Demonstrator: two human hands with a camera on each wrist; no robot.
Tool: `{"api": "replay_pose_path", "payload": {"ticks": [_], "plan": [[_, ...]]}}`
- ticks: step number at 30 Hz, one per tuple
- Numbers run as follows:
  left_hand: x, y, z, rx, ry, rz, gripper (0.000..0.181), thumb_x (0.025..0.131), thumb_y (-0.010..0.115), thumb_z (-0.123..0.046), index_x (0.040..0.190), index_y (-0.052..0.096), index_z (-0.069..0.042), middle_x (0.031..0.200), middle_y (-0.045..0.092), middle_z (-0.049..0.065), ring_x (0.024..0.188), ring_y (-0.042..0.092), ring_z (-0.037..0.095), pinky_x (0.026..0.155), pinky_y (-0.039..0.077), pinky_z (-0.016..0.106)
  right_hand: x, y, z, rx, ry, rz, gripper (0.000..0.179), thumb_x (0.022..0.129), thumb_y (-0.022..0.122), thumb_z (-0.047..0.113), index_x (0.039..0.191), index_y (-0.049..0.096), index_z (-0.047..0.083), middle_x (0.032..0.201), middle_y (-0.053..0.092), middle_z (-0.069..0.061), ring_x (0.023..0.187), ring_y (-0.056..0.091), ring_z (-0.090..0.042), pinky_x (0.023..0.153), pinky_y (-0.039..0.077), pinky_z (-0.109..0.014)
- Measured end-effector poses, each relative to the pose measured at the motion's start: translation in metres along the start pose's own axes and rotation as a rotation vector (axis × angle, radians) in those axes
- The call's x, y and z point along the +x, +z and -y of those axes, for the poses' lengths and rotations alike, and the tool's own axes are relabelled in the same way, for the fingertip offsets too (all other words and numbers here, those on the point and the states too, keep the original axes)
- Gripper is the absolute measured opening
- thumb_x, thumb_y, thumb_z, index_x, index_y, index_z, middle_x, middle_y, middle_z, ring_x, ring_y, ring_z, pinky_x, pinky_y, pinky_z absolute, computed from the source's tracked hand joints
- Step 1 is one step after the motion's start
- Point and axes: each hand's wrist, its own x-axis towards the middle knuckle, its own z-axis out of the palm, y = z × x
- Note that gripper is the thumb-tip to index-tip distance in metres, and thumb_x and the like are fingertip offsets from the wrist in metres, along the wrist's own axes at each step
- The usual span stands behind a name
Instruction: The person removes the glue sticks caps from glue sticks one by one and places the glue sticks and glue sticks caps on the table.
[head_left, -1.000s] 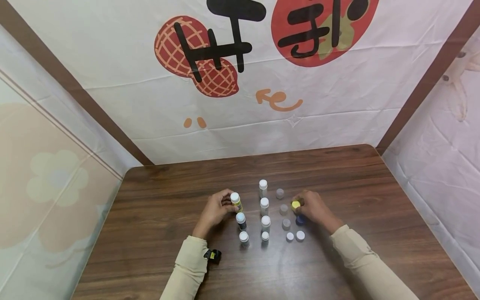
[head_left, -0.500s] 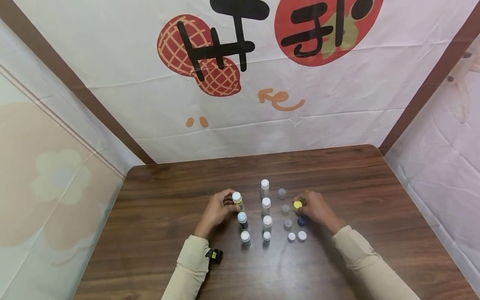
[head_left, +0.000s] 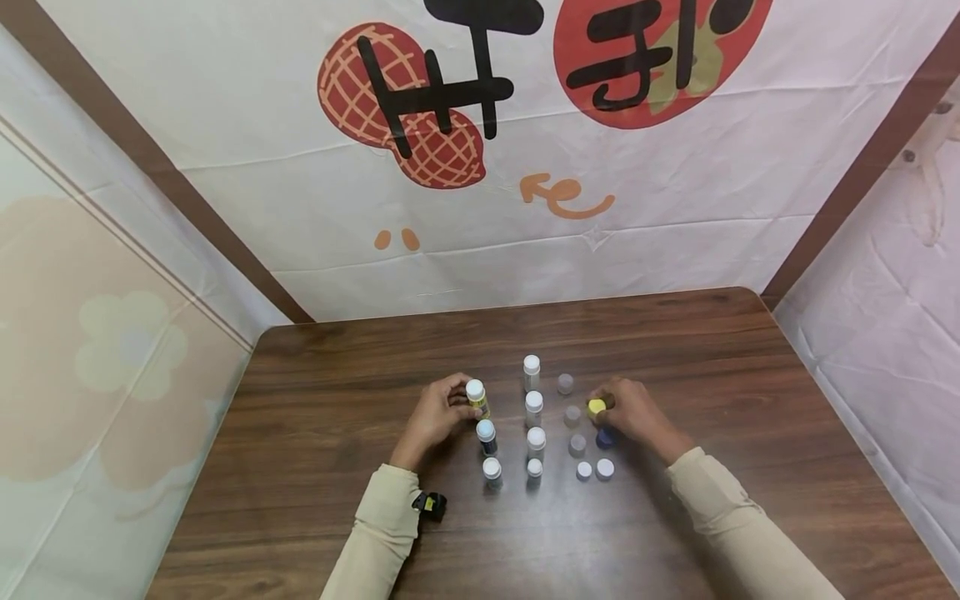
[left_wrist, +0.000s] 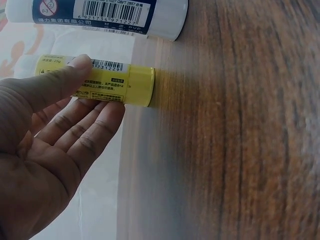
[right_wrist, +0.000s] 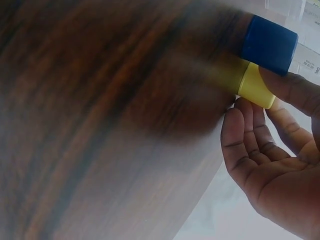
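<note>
My left hand [head_left: 435, 412] pinches a yellow-labelled glue stick [left_wrist: 107, 82] between thumb and fingers. The stick stands upright on the table, its white top bare. A navy-labelled glue stick [head_left: 487, 437] stands just nearer to me, with a white-topped glue stick [head_left: 492, 472] below it. Across the caps, my right hand [head_left: 637, 412] holds a yellow cap [right_wrist: 257, 87] between thumb and fingers, low at the table surface. Right beside that cap, close to the thumb, is a dark blue cap [right_wrist: 270, 45].
Several white-topped glue sticks [head_left: 534, 408] form a second column in the middle. To their right are several translucent caps [head_left: 572, 415] and two white caps [head_left: 604, 469]. A printed cloth [head_left: 480, 275] hangs behind the wooden table [head_left: 300, 433].
</note>
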Motion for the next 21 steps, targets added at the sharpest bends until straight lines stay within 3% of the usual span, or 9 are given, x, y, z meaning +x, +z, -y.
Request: {"api": "replay_pose_path", "payload": {"ticks": [3, 10, 14, 21], "plan": [[-0.0007, 0.0, 0.0005, -0.003, 0.026, -0.001, 0.031, 0.075, 0.076, 0.009, 0.101, 0.062, 0.001, 0.093, 0.067, 0.012, 0.088, 0.067, 0.022, 0.075, 0.055, 0.029, 0.0001, -0.0009, 0.0003, 0.002, 0.017, 0.011, 0.023, 0.072, 0.076, 0.001, 0.095, 0.072, 0.002, 0.091, 0.065, -0.007, 0.084, 0.062, -0.022, 0.078, 0.052, -0.042], [0.0031, 0.0034, -0.0011, 0.031, -0.039, -0.018, 0.032, 0.074, 0.075, 0.011, 0.102, 0.063, -0.001, 0.096, 0.069, 0.013, 0.091, 0.067, 0.026, 0.078, 0.055, 0.031, 0.0003, -0.001, -0.0004, -0.004, 0.024, 0.02, 0.024, 0.074, 0.075, 0.001, 0.097, 0.071, 0.002, 0.091, 0.065, -0.007, 0.085, 0.062, -0.022, 0.078, 0.052, -0.042], [0.0028, 0.0025, -0.002, 0.06, -0.037, -0.02, 0.034, 0.074, 0.076, 0.012, 0.102, 0.063, -0.001, 0.098, 0.069, 0.014, 0.093, 0.067, 0.027, 0.079, 0.055, 0.031, 0.0004, -0.0007, 0.0001, -0.029, -0.012, 0.03, 0.026, 0.076, 0.075, 0.001, 0.101, 0.069, 0.001, 0.093, 0.064, -0.008, 0.086, 0.061, -0.023, 0.079, 0.052, -0.043], [-0.0051, -0.0046, 0.0035, 0.143, -0.039, -0.006, 0.044, 0.077, 0.068, 0.016, 0.117, 0.062, -0.001, 0.113, 0.066, 0.016, 0.105, 0.064, 0.029, 0.085, 0.053, 0.036, -0.0032, -0.0045, -0.0009, 0.001, -0.031, 0.06, 0.04, 0.081, 0.072, 0.003, 0.117, 0.061, -0.007, 0.104, 0.065, -0.018, 0.092, 0.063, -0.029, 0.082, 0.052, -0.047]]}}
